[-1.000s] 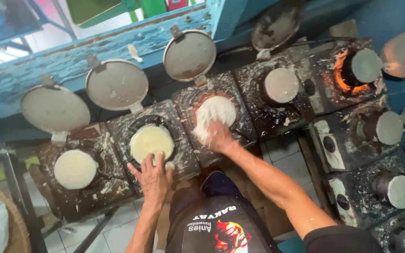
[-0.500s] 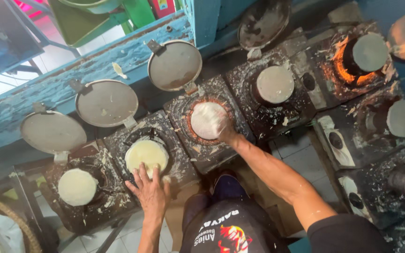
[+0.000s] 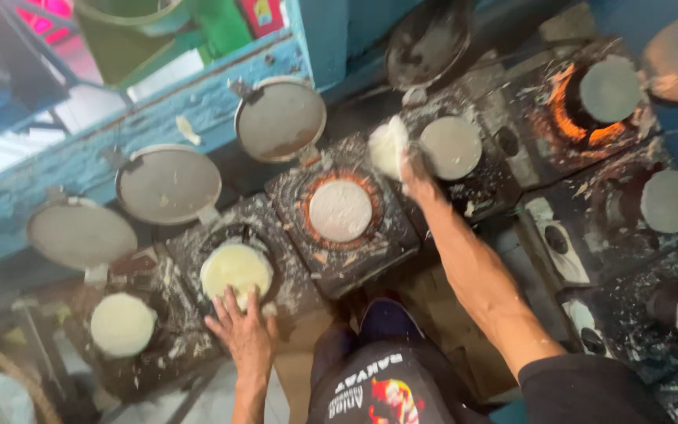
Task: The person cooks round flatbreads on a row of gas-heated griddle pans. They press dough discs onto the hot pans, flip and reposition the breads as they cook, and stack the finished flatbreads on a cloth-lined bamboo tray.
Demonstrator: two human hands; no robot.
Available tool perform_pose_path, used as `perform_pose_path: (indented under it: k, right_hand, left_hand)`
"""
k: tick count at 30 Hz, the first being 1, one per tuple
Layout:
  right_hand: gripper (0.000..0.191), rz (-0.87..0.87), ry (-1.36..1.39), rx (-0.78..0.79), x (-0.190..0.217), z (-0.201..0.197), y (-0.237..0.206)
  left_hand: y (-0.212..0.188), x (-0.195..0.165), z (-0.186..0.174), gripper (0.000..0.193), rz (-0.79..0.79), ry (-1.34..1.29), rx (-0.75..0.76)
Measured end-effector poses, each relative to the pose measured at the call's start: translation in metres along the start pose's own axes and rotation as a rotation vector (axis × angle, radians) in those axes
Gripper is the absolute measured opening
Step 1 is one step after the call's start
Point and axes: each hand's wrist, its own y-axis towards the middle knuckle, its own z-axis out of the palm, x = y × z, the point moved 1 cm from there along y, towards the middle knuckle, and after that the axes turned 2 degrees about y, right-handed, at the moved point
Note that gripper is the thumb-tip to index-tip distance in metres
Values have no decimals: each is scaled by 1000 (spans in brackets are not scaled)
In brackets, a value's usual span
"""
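Pale dough disc (image 3: 387, 146) being pinched in right hand (image 3: 420, 179) fingers near glowing burner (image 3: 340, 210); left hand (image 3: 246, 336) fingers spread; risking burns.

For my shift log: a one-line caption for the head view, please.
Left hand touches a pale flatbread on a griddle; right hand lifts another flatbread beside a bare round plate.

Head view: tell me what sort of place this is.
Probably a street-food griddle stall: a row of small sooty stoves bearing round flatbreads, hinged round lids propped open, one burner glowing orange.
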Motion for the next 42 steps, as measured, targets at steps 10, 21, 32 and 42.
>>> perform_pose_path:
  k: [10, 21, 32, 42]
  right_hand:
    - [41, -255, 226, 166, 57, 22, -1]
    - [39, 70, 695, 140, 66, 19, -42]
    - [37, 534, 2128, -638, -74, -110, -418]
    - [35, 786, 1407, -1800, -59, -285, -986]
  left_hand:
    - [0, 0, 5, 63, 3, 9, -26]
    - [-2, 10, 20, 68, 43, 73, -51]
    - [-139, -207, -11, 61, 895, -631, -132]
    - [-582, -494, -56, 43, 1975, -904, 728]
